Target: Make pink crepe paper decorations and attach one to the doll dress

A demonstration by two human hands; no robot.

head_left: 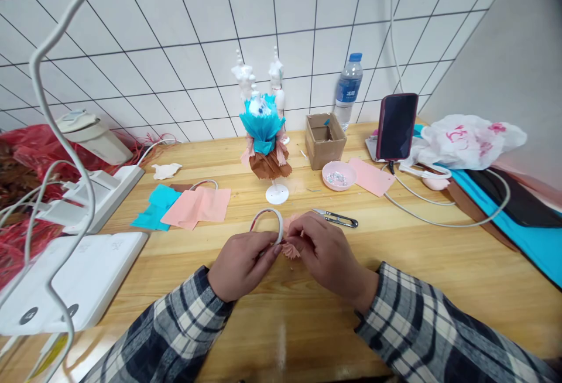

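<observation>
My left hand (248, 263) is closed around the lower side of a roll of white tape (280, 223), held upright over the table. Close to its right, my right hand (327, 251) has its fingertips pinched together near the roll's edge; what lies between them is too small to make out. Pink ruffled paper (290, 250) shows beneath and behind the right fingers, partly hidden by them. Beyond the right hand lies a pair of thread snips (340, 219). Behind the roll stands a small white figure dressed in blue and brown crepe paper (263, 131) on a round white base.
Pink paper (199, 206) and blue paper (156, 207) lie at left, near a power strip (105, 195) and white box (88, 283). A cardboard box (325, 151), pink bowl of beads (339, 187), water bottle (349, 87) and phone (397, 128) stand at the back right.
</observation>
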